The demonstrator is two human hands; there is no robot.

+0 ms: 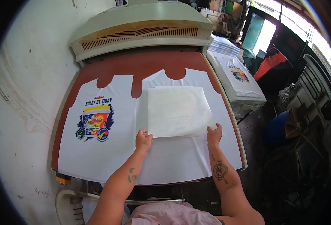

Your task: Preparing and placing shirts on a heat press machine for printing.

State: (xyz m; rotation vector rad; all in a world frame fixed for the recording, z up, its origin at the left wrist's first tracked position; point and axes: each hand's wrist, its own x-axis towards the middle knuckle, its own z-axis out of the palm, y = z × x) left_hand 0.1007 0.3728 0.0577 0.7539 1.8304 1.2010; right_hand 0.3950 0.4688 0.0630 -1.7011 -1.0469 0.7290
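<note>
Both my hands grip a white transfer paper sheet (179, 111) by its near corners, over the right-hand white shirt panel (174, 160). My left hand (143, 142) pinches the near left corner. At the near right corner, my right hand (214, 134) holds the sheet between thumb and fingers. Faint marks show through the paper; its underside is hidden. To the left lies another white shirt panel (98, 160) with a colourful printed paint-bucket design (96, 121). Both panels rest flat on the reddish-brown bed (165, 60) of a large heat press.
The press's beige vented housing (143, 25) spans the far side. Right of the bed stands a stack of white printed shirt pieces (238, 76). A white wall (27, 112) borders the left. A plastic chair (67, 208) and metal bar (148, 202) are close in front of me.
</note>
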